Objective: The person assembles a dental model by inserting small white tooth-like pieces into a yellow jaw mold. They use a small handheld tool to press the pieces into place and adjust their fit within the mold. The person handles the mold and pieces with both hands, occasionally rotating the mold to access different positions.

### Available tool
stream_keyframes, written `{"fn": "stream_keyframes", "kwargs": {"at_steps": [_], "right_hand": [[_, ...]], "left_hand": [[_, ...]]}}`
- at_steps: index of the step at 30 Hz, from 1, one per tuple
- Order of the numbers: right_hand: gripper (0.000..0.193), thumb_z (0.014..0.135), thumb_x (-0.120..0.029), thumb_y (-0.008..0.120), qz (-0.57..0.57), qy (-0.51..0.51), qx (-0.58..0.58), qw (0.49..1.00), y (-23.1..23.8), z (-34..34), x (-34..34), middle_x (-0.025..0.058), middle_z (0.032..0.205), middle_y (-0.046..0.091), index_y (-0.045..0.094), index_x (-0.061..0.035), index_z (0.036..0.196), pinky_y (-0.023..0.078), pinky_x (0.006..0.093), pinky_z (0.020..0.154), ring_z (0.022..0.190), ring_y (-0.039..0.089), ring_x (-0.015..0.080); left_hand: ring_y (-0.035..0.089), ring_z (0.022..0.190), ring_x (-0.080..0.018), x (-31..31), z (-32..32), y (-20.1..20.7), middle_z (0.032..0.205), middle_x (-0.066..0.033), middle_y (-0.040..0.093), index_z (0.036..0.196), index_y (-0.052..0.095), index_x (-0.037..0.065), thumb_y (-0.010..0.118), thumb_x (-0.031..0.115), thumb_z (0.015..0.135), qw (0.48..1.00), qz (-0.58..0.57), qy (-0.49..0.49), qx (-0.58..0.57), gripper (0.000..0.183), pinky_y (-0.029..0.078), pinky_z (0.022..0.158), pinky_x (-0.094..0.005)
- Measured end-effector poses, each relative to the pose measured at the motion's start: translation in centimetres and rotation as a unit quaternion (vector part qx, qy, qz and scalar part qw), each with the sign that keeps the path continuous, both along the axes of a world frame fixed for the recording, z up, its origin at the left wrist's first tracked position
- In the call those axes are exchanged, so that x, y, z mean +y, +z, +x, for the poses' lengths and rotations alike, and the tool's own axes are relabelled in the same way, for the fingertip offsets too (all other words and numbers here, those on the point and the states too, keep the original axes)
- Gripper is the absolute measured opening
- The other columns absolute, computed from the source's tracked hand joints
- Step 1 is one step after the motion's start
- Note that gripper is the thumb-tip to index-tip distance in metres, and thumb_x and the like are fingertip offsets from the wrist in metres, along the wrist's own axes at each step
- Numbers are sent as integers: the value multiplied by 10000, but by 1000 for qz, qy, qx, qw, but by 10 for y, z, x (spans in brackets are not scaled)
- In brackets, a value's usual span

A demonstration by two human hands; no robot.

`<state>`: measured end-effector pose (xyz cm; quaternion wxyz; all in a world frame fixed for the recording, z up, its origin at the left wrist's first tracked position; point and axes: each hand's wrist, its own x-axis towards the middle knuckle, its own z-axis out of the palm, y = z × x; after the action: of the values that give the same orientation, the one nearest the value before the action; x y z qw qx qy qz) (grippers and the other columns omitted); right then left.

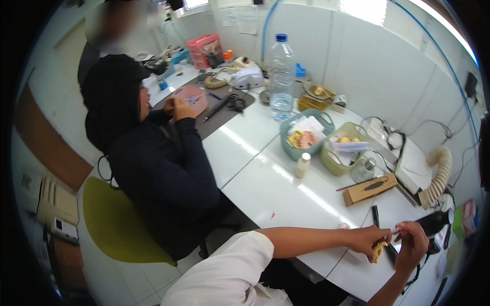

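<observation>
Sleeve (pixel 219 273), yellow piece (pixel 379 252) in hand (pixel 371 241), printed box (pixel 371 189)

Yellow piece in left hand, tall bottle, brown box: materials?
Yellow piece: perhaps plaster or resin; looks opaque, too small to settle finish.
Tall bottle: likely clear plastic, glossy; see-through, ridged wall.
Brown box: probably cardboard, matte; tan faces, straight edges, no shine.

A white short-sleeved top (pixel 222 268) is worn with black lower clothing (pixel 311 286).

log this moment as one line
left hand: holds yellow piece | right hand: pale item at fingertips, grip unclear | nearby: cardboard box
</observation>
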<state>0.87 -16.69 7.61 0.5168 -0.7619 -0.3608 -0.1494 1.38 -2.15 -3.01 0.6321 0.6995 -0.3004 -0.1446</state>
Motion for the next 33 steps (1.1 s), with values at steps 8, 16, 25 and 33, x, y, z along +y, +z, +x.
{"fn": "stream_keyframes", "kwargs": {"at_steps": [8,16,25,33], "right_hand": [[98,872,63,674,151,37,150,976,-26,40,-56,141,876,696,682,64,969,558,258,641,761,700,182],[156,851,48,708,154,52,150,975,-39,52,-54,97,996,685,709,11,1002,555,263,835,919,674,166],[114,855,-22,744,53,50,114,991,-30,40,-47,78,878,714,730,-15,968,528,240,667,775,662,124],[92,872,-126,751,-41,52,138,988,-30,39,-43,24,849,712,740,-69,944,472,241,580,682,622,118]], "left_hand": [[637,1102,-178,22,6,27,1153,-74,624,1301,475,85,853,-12,720,987,-115,21,112,700,540,954,-341],[612,1101,-171,31,5,25,1186,-68,550,1402,477,5,836,64,788,972,-207,96,50,714,534,984,-341],[538,1159,-175,27,7,27,1273,-83,469,1481,387,-29,800,78,826,983,-120,130,-51,782,534,959,-353],[549,1137,-183,23,5,27,1245,-94,475,1491,376,-14,777,81,846,986,-100,117,-57,766,536,981,-342]]}}
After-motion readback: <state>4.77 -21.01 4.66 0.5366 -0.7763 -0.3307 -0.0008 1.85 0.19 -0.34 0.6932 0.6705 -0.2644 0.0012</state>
